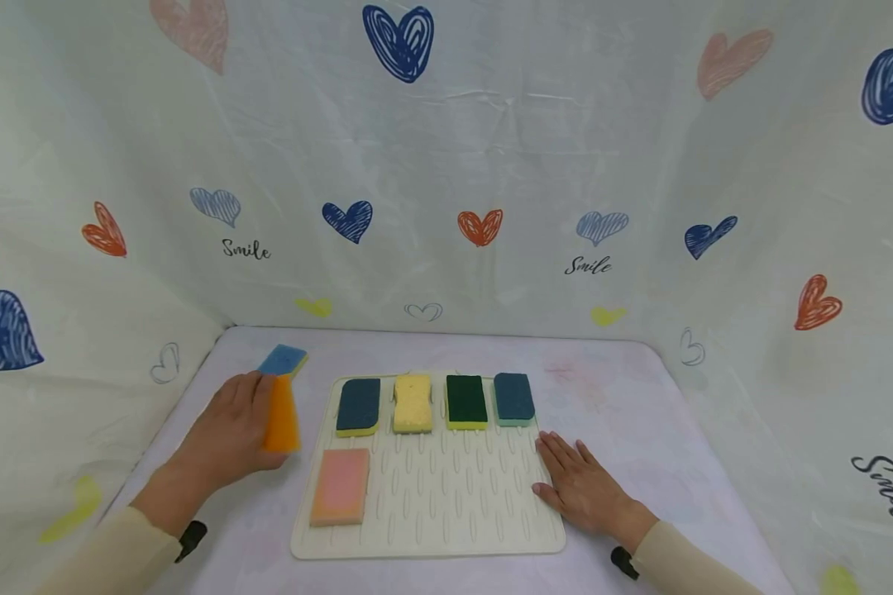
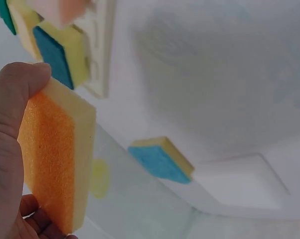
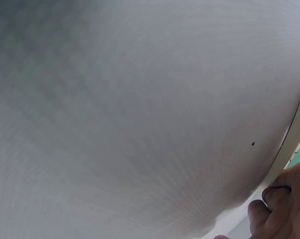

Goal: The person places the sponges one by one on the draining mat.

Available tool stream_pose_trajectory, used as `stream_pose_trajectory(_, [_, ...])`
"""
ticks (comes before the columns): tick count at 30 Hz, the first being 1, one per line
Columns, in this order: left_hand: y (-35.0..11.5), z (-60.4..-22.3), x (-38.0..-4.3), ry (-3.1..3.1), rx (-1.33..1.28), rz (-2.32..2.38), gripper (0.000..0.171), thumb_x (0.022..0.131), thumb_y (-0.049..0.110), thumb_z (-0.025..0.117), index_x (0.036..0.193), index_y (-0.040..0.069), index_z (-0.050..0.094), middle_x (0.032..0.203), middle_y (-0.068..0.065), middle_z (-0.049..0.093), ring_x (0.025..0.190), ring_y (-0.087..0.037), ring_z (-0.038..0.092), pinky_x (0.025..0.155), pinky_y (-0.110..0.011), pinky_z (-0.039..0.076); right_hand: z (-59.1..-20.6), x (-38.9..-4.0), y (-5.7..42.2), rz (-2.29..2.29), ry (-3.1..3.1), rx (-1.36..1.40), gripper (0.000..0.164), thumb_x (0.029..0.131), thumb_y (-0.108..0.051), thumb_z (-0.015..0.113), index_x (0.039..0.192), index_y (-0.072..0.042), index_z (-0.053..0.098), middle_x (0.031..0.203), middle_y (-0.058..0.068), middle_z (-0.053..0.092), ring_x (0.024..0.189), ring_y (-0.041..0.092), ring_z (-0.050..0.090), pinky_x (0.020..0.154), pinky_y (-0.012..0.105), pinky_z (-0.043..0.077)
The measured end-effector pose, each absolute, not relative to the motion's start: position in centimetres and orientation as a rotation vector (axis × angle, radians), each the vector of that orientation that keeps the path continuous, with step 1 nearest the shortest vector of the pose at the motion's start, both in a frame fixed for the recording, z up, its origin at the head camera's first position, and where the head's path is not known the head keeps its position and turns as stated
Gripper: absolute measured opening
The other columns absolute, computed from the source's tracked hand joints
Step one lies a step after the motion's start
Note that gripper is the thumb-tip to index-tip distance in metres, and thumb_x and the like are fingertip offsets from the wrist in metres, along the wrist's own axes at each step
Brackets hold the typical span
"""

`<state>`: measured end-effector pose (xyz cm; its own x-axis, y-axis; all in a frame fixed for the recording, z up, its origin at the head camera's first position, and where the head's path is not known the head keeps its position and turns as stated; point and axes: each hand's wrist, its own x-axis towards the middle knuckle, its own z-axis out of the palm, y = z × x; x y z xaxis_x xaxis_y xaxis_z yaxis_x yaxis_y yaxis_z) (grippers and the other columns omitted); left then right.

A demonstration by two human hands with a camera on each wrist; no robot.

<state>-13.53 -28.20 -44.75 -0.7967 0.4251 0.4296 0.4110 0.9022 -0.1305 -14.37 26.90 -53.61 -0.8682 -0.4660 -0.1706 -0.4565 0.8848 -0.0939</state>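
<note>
My left hand (image 1: 226,426) pinches an orange sponge (image 1: 281,416) between thumb and fingers, left of the cream ridged mat (image 1: 461,529). In the left wrist view, the sponge (image 2: 58,159) stands on edge and shows a pale layer behind its orange face. Just beyond that hand, a blue-topped sponge (image 1: 283,359) lies on the table. My right hand (image 1: 584,487) lies palm down with fingers extended, fingertips at the mat's right edge. In the right wrist view, the curled undersides of some fingers (image 3: 277,209) show beside the mat's rim.
Along the mat's back row lie a dark blue sponge (image 1: 358,405), a yellow one (image 1: 413,403), a dark green one (image 1: 466,401) and a teal one (image 1: 514,398). A pink sponge (image 1: 341,487) lies at its front left. A heart-printed curtain (image 1: 446,273) surrounds the white table (image 1: 640,413).
</note>
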Motion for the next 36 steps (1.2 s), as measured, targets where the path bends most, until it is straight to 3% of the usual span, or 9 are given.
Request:
stream_pose_trajectory(9, [-24.6, -44.2, -13.8, -2.609, -0.66, 0.078, 0.123, 0.056, 0.056, 0.1, 0.137, -0.019, 0.045, 0.129, -0.036, 0.053, 0.119, -0.049, 0.052, 0.107, -0.058, 0.049, -53.7, -14.5, 26.9, -0.062, 2.867, -0.706, 0.082, 0.109, -0.06, 0.041, 0.165, -0.001, 0.031, 0.174, 0.015, 0.027, 0.162, 0.035, 0.025, 0.127, 0.063, 0.023])
stream_pose_trajectory(15, [-22.2, -44.0, -13.8, -2.731, -0.65, 0.005, 0.122, 0.067, 0.065, 0.092, 0.143, -0.017, 0.044, 0.136, -0.034, 0.051, 0.124, -0.047, 0.049, 0.112, -0.057, 0.045, -53.9, -14.6, 26.9, -0.054, 2.873, -0.711, 0.081, 0.109, -0.06, 0.041, 0.165, -0.002, 0.031, 0.174, 0.014, 0.027, 0.162, 0.034, 0.025, 0.127, 0.063, 0.023])
stream_pose_trajectory(28, [-16.8, -44.7, -13.4, -3.001, -0.777, -0.247, 0.116, 0.073, 0.05, 0.094, 0.151, -0.017, 0.039, 0.151, -0.037, 0.043, 0.14, -0.051, 0.044, 0.118, -0.059, 0.04, -53.6, -14.6, 26.8, -0.07, 2.86, -0.697, 0.081, 0.11, -0.059, 0.04, 0.165, 0.0, 0.031, 0.174, 0.016, 0.027, 0.162, 0.035, 0.025, 0.127, 0.064, 0.022])
stream_pose_trajectory(36, [-13.7, -45.7, -13.0, -3.146, -0.84, -0.293, 0.113, 0.077, 0.055, 0.088, 0.155, -0.01, 0.038, 0.158, -0.028, 0.041, 0.144, -0.043, 0.041, 0.123, -0.052, 0.036, -53.5, -14.5, 26.8, -0.073, 2.864, -0.698, 0.081, 0.11, -0.058, 0.042, 0.165, -0.001, 0.03, 0.174, 0.015, 0.026, 0.162, 0.035, 0.025, 0.127, 0.064, 0.022])
